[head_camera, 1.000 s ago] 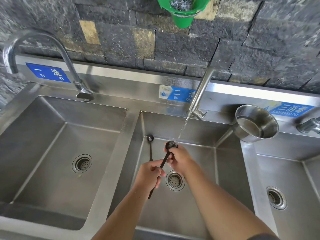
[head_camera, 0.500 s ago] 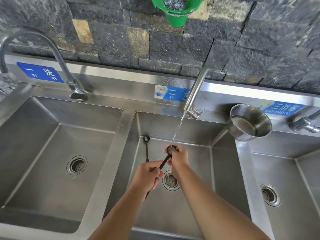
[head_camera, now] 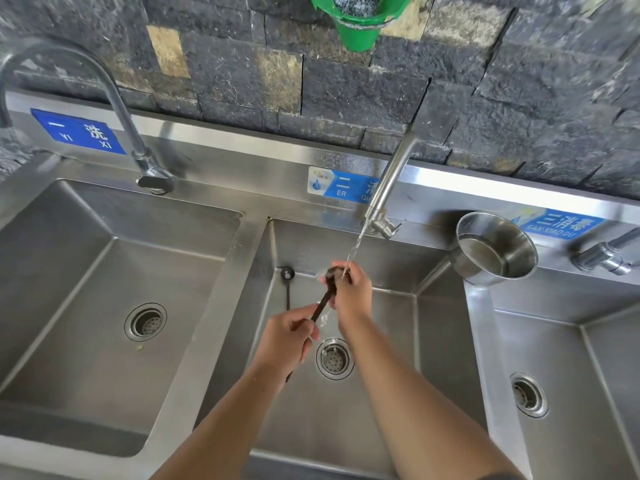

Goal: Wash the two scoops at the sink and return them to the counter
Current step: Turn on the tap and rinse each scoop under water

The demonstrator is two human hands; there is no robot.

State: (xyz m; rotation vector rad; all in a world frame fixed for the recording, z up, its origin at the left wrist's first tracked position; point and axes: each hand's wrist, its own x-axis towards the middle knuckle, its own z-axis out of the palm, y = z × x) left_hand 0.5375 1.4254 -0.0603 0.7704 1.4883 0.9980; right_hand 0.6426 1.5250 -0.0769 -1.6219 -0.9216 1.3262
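Note:
A dark long-handled scoop (head_camera: 325, 299) is held over the middle sink basin (head_camera: 433, 323) under the running water from the middle tap (head_camera: 388, 188). My left hand (head_camera: 285, 337) grips its handle. My right hand (head_camera: 351, 292) is curled round the scoop's bowl, which it partly hides, and the stream lands on it. A second scoop (head_camera: 287, 282) lies in the same basin against the back wall, left of my hands, bowl at the far end.
A steel pot (head_camera: 495, 249) stands on the rim between the middle and right basins. A left basin (head_camera: 69, 271) has a curved tap (head_camera: 114, 98). A green bucket (head_camera: 356, 19) hangs on the stone wall. The drain (head_camera: 334, 358) lies below my hands.
My right hand has closed further over the scoop's bowl under the stream. The left hand keeps its grip on the handle. The second scoop has not moved.

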